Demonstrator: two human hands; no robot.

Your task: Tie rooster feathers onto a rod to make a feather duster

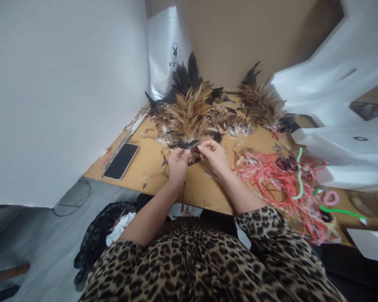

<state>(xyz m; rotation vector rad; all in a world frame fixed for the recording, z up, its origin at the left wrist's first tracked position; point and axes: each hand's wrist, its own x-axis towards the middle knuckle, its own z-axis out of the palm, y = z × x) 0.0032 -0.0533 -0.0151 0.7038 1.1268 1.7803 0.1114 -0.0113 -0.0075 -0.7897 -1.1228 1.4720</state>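
My left hand point(178, 165) is closed in a pinch at the near edge of a big pile of brown and black feathers point(189, 111). Level with it, my right hand point(214, 156) pinches too, its thumb and forefinger turned toward the left. Between the fingertips stretches a thin dark strand with some red on it point(193, 148), and both hands seem to hold it. Blur keeps me from telling whether it is a feather or a cord. Dark feathers lie around and under the fingers.
A phone point(121, 161) lies left on the table point(154, 180). To the right are tangled red strings point(271, 174), a second feather bundle point(261, 102) and white sheets point(349, 155). A silvery bag point(165, 50) stands behind, a white panel point(66, 92) at left, a black plastic bag point(96, 235) below.
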